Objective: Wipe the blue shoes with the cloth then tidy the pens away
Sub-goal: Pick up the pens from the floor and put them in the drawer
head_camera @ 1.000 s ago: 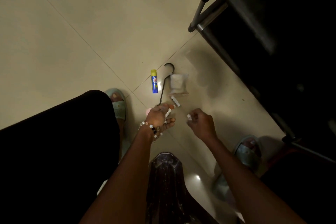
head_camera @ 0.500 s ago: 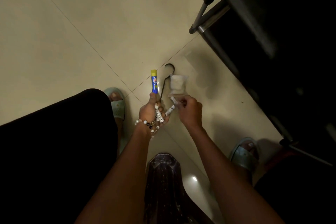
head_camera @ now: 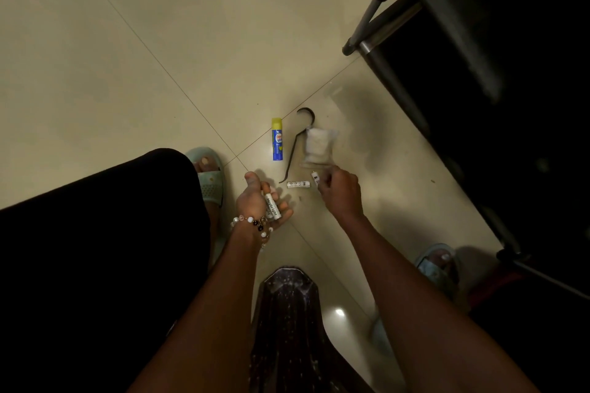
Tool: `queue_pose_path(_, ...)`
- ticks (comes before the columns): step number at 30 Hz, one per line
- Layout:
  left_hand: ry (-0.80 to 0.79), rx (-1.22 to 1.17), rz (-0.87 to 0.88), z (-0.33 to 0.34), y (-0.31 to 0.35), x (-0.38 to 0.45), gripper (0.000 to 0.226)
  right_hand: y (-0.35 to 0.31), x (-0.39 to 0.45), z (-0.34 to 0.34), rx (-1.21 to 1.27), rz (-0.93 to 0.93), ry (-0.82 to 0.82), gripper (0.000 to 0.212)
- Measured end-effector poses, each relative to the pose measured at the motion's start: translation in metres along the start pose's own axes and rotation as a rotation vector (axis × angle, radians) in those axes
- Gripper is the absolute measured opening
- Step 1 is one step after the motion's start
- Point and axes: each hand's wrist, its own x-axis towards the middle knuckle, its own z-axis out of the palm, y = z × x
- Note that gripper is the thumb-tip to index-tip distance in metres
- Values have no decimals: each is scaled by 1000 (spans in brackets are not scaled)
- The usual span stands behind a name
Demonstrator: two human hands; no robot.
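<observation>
- Presently: pens stage of the task, judging by what the hands are doing. Landmark = glue stick (head_camera: 277, 139), lying on the tiled floor (head_camera: 127, 57).
- White pen (head_camera: 298, 184) lies loose on the floor, below-right of the glue stick, just past the dark hook's (head_camera: 295, 147) lower end.
- Left hand (head_camera: 260, 204), below the glue stick, palm up, fingers loosely curled round a white marker (head_camera: 273, 206); probably serving as collector.
- Right hand (head_camera: 340, 191), lower-right of the glue stick, knuckles up, pinches a second small pen (head_camera: 315, 176); tip blurred.
- White packet (head_camera: 317, 147) lies right of the glue stick, beside the hook.
- Blue shoes not identifiable here.
</observation>
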Motion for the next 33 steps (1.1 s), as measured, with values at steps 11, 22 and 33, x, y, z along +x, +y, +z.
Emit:
queue_pose_path(11,21,48,-13,5,0,0,53,-5,-8,9,57,120,25,27)
queue_pose_path(22,-5,187,-34,13,-5,-6,53,-29,-65,-15,630,213,-251,10)
queue_pose_path(33,36,72,-26,8,10,-2,49,-24,8,24,-472,-489,-45,39)
